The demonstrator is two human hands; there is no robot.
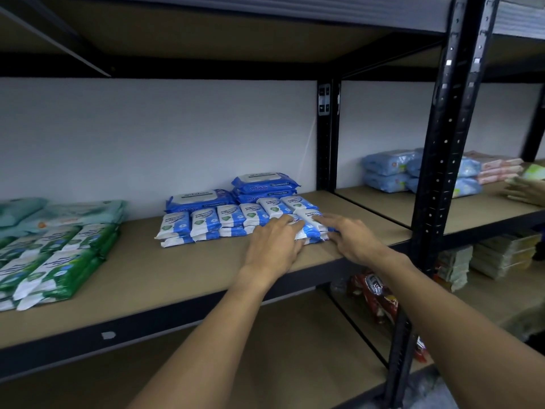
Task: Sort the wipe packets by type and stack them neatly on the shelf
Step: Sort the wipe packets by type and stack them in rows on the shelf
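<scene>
1. The shelf [177,278] is a brown board in a black metal rack, backed by a white wall.
2. Small blue-and-white wipe packets [206,221] lie in a row of low stacks near the middle of the shelf. Behind them, large blue packs [265,184] are piled against the wall.
3. The left grip [274,246] lies flat on the rightmost front stack [309,227] of the row, fingers stretched out over its top and not curled round it.
4. The right grip [351,237] touches the same stack from the right, fingers spread apart with the tips on the packets, clamping nothing.
5. Green-and-white packets [59,255] are stacked at the left end of the shelf, with pale teal packs [73,211] behind them.
6. In the next bay to the right lie light blue packs [389,169] and pink packs [495,169].
7. Another person's hand [525,191] shows at the right edge.
</scene>
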